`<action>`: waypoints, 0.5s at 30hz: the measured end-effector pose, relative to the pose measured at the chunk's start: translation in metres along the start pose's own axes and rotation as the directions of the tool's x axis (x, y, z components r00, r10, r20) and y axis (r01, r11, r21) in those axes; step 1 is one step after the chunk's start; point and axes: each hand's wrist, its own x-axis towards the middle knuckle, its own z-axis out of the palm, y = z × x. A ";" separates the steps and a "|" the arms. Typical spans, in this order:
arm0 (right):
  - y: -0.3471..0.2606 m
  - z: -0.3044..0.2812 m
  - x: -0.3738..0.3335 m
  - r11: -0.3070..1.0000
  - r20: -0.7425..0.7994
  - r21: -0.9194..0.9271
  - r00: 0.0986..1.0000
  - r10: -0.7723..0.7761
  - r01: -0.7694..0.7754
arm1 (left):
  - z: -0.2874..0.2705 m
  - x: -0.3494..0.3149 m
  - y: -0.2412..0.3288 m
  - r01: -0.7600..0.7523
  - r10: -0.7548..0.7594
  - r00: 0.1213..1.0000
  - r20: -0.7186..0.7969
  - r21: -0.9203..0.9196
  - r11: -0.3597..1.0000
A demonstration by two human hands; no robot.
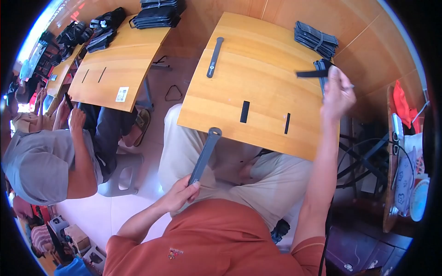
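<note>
- Left hand (182, 194): gripping grey strap (203, 157) low, apparently leaving its slotted tip free
- Right hand (340, 94): pinching black strip (313, 73) by one end, probably keeping its length exposed

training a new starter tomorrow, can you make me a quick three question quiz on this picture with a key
1. Which hand holds a grey strap up by its lower end?
2. True or false: another grey strap lies near the left edge of the table.
3. The strip in the right hand is: A) red, B) black, C) white.

Key: 1. The left hand. 2. True. 3. B.
</note>
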 end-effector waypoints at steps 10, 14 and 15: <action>0.073 0.134 -0.073 0.805 0.612 -0.126 0.684 -0.397 0.580 | 0.006 0.008 -0.003 -0.124 0.104 0.990 -0.099 -0.222 0.967; 0.088 0.148 -0.085 0.792 0.733 -0.164 0.610 -0.302 0.589 | 0.004 0.008 -0.008 -0.109 0.085 0.989 -0.125 -0.203 0.973; 0.087 0.152 -0.086 0.791 0.736 -0.159 0.605 -0.303 0.590 | 0.003 0.008 -0.007 -0.112 0.086 0.988 -0.130 -0.207 0.972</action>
